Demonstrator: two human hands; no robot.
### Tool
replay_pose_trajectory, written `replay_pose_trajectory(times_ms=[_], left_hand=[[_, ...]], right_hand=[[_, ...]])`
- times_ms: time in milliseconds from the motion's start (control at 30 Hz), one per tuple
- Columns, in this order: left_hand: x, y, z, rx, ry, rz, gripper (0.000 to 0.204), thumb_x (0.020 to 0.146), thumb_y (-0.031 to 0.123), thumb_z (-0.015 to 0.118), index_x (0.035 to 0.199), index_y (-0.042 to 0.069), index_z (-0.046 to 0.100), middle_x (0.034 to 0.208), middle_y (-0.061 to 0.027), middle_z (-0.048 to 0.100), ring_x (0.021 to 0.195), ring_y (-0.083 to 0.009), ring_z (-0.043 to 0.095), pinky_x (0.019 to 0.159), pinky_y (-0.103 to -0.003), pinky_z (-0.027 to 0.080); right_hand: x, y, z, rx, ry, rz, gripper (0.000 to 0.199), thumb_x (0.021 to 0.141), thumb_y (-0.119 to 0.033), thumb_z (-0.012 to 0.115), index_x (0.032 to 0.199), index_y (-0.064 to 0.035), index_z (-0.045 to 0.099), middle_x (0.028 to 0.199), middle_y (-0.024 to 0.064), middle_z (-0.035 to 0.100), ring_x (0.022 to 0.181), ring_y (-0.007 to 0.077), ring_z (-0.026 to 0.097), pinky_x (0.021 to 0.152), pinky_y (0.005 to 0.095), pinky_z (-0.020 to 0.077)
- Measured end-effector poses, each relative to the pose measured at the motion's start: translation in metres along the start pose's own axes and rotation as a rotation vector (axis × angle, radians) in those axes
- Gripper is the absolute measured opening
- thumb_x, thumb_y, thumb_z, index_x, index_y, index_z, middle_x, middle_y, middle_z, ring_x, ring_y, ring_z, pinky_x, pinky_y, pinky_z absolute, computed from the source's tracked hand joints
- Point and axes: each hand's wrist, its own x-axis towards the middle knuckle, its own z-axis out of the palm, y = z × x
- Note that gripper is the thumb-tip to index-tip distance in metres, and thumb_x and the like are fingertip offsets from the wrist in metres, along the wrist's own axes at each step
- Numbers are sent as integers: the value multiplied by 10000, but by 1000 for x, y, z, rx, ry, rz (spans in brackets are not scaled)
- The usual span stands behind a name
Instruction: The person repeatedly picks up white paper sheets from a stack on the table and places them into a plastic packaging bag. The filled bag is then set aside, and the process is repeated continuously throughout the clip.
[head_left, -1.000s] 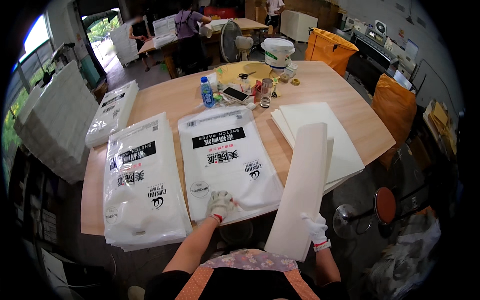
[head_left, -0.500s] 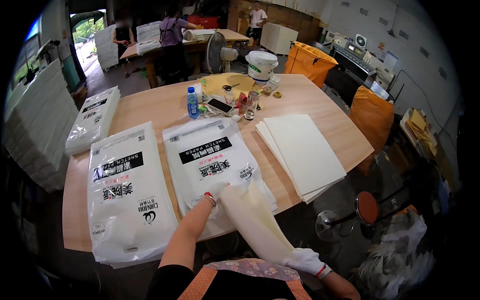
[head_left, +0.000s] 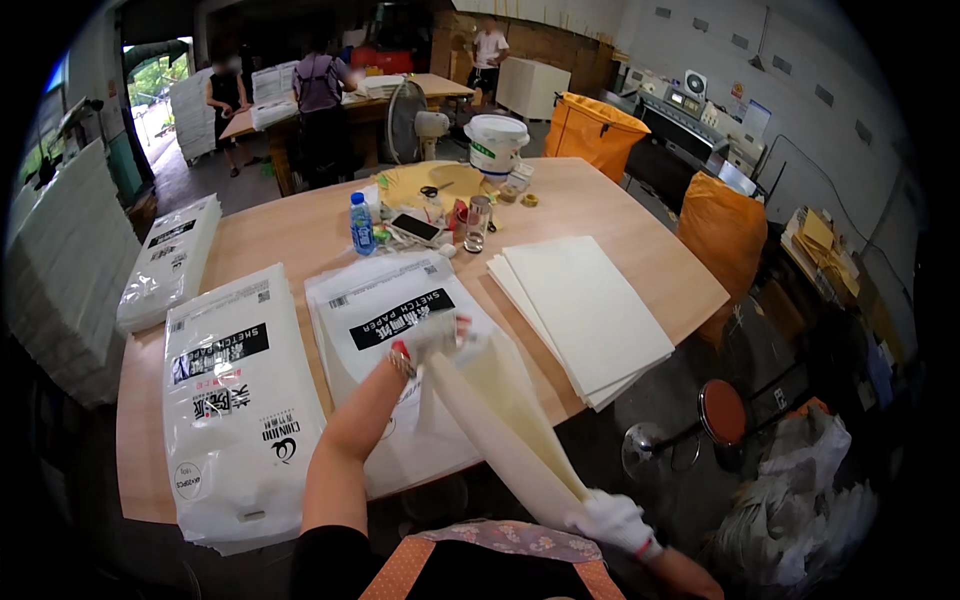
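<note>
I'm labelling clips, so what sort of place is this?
Probably a paper-packing workshop: printed plastic bags and white sheets lie stacked on a big table, and a co-worker stands at another worktable behind.

Daylight burns white through the doorway (head_left: 155, 100) at upper left, while the room's upper middle is dim. Highlights streak the glossy plastic-wrapped stack (head_left: 235, 400) at lower left, and the left grip (head_left: 432, 340) is smeared by blur. Fisheye distortion bows the desk (head_left: 600, 215), with blackened corners.
</note>
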Motion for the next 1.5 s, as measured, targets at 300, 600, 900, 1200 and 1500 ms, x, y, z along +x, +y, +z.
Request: replay_pose_trajectory(times_ms=[300, 600, 900, 1200, 1500], left_hand=[[-58, -57, 210, 607, -103, 221, 405, 838, 127, 538, 1232, 65, 471, 1010, -116, 604, 918, -238, 587, 787, -355, 481], [-101, -167, 116, 1246, 364, 734, 300, 867, 168, 501, 1162, 122, 528, 1001, -176, 617, 913, -293, 605, 815, -389, 477], [-245, -170, 78, 455, 907, 54, 177, 839, 88, 538, 994, 6, 515, 928, -155, 631, 849, -298, 615, 720, -383, 492], [-320, -294, 120, 648, 799, -6, 61, 816, 19, 471, 779, 26, 519, 753, -99, 556, 717, -227, 552, 679, -300, 455], [-275, -190, 128, 561, 884, 390, 78, 763, -10, 449, 740, 42, 504, 709, -25, 492, 675, -133, 480, 630, -258, 408]], right_hand=[[200, 67, 56, 424, 458, -157, 374, 763, -323, 646, 1030, -67, 590, 993, 170, 631, 905, 337, 618, 764, 425, 501], [301, 100, 79, 505, 508, 371, 309, 938, -307, 355, 1115, -106, 511, 1029, 264, 587, 949, 385, 582, 762, 459, 463], [175, 68, 51, 41, 538, -567, 422, 846, -176, 521, 1246, -50, 471, 1244, 206, 489, 1175, 402, 440, 896, 440, 423], [92, 57, 124, 783, 573, -302, 425, 919, -105, 447, 1323, 19, 398, 1298, 221, 460, 1175, 340, 480, 1004, 372, 374], [117, 90, 137, 1801, 253, 469, 332, 895, -156, 549, 1200, -28, 529, 957, 47, 613, 807, 119, 579, 718, 274, 492]])
